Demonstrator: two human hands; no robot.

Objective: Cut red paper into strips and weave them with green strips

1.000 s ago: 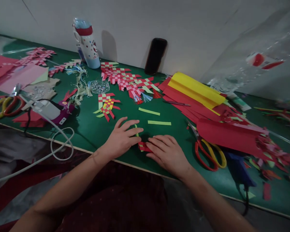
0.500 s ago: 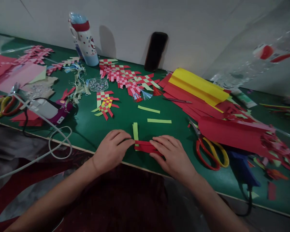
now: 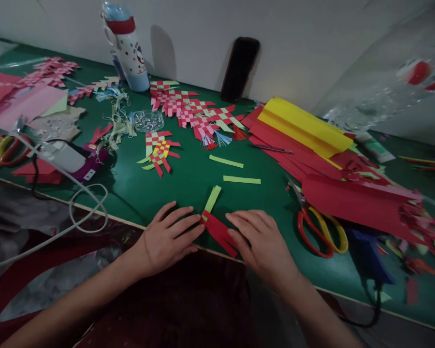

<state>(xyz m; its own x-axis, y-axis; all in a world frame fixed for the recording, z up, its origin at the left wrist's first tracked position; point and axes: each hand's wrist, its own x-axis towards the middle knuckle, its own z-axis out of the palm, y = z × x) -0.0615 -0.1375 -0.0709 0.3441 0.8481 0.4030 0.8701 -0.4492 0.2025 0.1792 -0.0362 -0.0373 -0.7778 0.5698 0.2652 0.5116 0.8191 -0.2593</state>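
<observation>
A bundle of red paper strips [image 3: 220, 234] lies slanted near the table's front edge, with a light green paper strip [image 3: 213, 199] woven through its upper left end and pointing up and away. My left hand [image 3: 172, 234] is flat with its fingers spread, the fingertips touching the left end of the red strips. Over the right side of the strips hovers my right hand [image 3: 259, 237], fingers stretched out and thumb close to their edge; whether it touches them I cannot tell. Beyond them lie two loose green strips, an upper strip [image 3: 226, 161] and a lower strip [image 3: 241, 180].
Scissors [image 3: 317, 224] lie at right beside red paper sheets [image 3: 351, 200] and a yellow sheet [image 3: 304, 126]. Woven paper fish [image 3: 160, 153] and a bead dish [image 3: 148, 121] lie behind. A bottle [image 3: 130, 53] and a phone [image 3: 240, 68] stand by the wall. A cable [image 3: 89, 191] crosses the left edge.
The red strips have turned so their right end points toward the front edge, and the green strip now leans right. My left fingers have spread; my right hand has come off the strips' top.
</observation>
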